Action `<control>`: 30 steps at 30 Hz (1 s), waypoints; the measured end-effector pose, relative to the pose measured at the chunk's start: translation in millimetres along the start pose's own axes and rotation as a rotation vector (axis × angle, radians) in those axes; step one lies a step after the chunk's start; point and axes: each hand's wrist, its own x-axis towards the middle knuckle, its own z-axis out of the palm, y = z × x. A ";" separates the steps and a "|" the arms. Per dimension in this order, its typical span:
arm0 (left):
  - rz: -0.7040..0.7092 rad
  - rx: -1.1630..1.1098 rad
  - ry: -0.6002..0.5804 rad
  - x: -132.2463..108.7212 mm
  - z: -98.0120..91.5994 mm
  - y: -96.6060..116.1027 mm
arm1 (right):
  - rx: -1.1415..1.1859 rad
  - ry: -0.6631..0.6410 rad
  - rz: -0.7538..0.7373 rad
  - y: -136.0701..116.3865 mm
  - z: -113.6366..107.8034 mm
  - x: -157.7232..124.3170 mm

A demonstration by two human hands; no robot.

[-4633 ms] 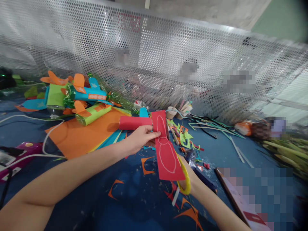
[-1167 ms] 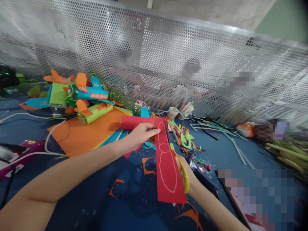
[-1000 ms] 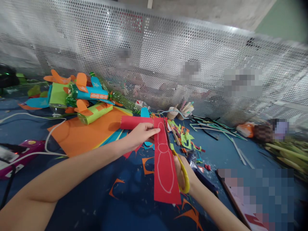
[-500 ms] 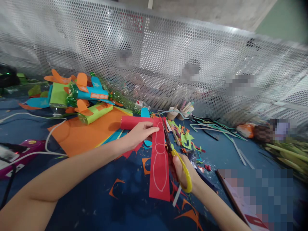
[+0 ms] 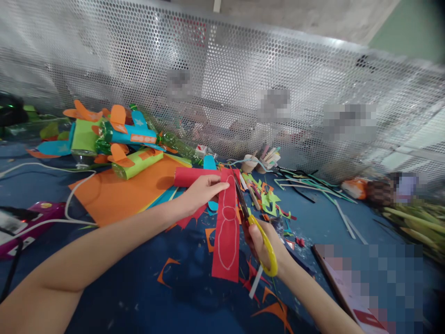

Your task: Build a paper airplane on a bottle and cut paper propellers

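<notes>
My left hand [image 5: 207, 191] pinches a strip of red paper [image 5: 225, 248] near its far end, thumb on top. A propeller-like outline with a round middle is drawn on the strip in pale line. In my right hand [image 5: 263, 241] are scissors [image 5: 267, 253] with yellow handles, fingers wrapped through the loops. Their dark blades point away from me, along the strip's far right edge. Behind my left hand lies a red paper-covered tube [image 5: 189, 176], partly hidden by that hand. A light-blue rounded paper piece [image 5: 209, 162] stands beside it.
Bottle planes [image 5: 128, 132] in coloured paper stand at the back left, by orange sheets [image 5: 104, 195]. Paper scraps [image 5: 271, 202] and pens lie right of the strip. Two cups of tools [image 5: 267, 160] stand before a perforated metal screen [image 5: 229, 74]. A magenta device [image 5: 41, 218] with cables sits left.
The near end of the red paper strip has swung slightly left and away from me. Both hands keep nearly the same place, with the scissors still at the strip's far right edge.
</notes>
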 end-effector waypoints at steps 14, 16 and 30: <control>0.182 0.188 0.079 7.3 -13.7 -2.4 | 0.058 0.006 0.094 -1.6 0.7 -0.8; 0.195 0.200 0.077 9.1 -17.4 -2.8 | 0.080 -0.004 0.130 0.7 1.3 -0.9; 0.083 0.060 -0.015 -0.1 -2.7 -2.0 | 0.254 -0.106 -0.071 1.1 6.4 -1.8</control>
